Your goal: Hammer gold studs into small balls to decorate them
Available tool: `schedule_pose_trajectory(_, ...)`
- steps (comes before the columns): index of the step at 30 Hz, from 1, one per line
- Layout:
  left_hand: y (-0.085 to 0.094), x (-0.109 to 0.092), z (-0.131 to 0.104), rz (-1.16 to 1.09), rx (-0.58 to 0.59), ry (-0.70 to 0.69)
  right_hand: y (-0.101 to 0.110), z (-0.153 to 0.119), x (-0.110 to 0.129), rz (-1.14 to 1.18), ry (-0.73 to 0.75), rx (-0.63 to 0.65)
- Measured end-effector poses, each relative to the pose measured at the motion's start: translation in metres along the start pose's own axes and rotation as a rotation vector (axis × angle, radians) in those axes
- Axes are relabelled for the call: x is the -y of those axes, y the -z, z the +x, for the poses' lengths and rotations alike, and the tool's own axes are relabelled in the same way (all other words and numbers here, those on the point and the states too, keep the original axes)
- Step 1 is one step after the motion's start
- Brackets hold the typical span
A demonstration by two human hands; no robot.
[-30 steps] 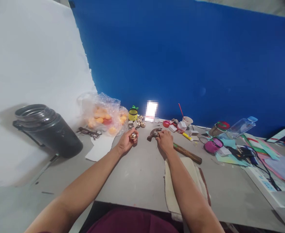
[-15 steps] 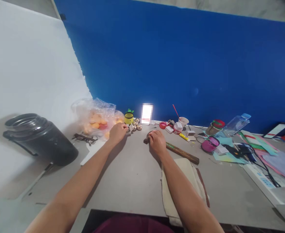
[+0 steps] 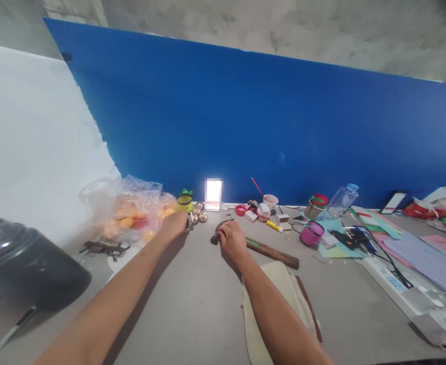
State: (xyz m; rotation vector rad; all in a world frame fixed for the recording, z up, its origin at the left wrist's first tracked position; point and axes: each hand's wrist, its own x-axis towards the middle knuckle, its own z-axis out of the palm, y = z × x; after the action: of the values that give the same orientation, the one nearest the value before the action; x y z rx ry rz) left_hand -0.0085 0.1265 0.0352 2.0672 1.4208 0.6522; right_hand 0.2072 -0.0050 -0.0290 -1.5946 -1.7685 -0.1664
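Note:
My left hand (image 3: 175, 226) reaches to the back of the table with its fingers pinched together. A small, partly hidden item shows at its fingertips, too small to name. Right beside those fingers sits a cluster of shiny gold balls (image 3: 202, 217). My right hand (image 3: 232, 241) is closed over the hammer (image 3: 272, 252) near its head, hiding part of it. The hammer's wooden handle lies on the table, pointing to the right. Under my right forearm is a folded cream cloth (image 3: 280, 284) with a brown edge.
Left are a dark flask (image 3: 36, 268), glasses (image 3: 103, 248) and a bag of orange items (image 3: 127, 215). Behind stand a yellow pot (image 3: 185, 203) and a lit screen (image 3: 213, 195). To the right are a white cup (image 3: 270, 201), a glue stick (image 3: 273, 226) and a power strip (image 3: 390, 279).
The view has tilted up and turned right, so things sit lower and further left. Both hands stay at nearly the same places on the table.

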Motion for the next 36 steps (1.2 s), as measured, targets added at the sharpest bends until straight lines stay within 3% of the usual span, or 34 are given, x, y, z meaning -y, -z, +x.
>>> schedule_pose_trajectory(8, -0.001, -0.001, -0.003, 0.242, 0.004, -0.025, -0.001, -0.002, 0.005, 0.062, -0.002, -0.011)
schedule_pose_trajectory(20, 0.005, 0.006, -0.006, 0.262, -0.002, -0.038, -0.007, -0.006, 0.005, 0.170, -0.014, -0.071)
schedule_pose_trajectory(24, 0.014, -0.002, -0.009, 0.293, -0.019, -0.072, -0.006, -0.006, 0.005, 0.159, -0.024, -0.075)
schedule_pose_trajectory(29, 0.014, -0.027, -0.035, -0.093, 0.008, -0.108, -0.001, -0.004, 0.012, 0.267, -0.084, -0.081)
schedule_pose_trajectory(31, 0.004, -0.033, -0.053, -0.267, 0.041, -0.091, 0.000, -0.003, 0.019, 0.434, -0.188, -0.082)
schedule_pose_trajectory(34, -0.016, -0.036, -0.077, -0.449, 0.096, 0.042, -0.001, -0.002, 0.034, 0.723, -0.366, -0.039)
schedule_pose_trajectory(36, -0.026, -0.035, -0.087, -0.541, 0.093, 0.108, -0.001, -0.002, 0.043, 0.816, -0.385, 0.005)
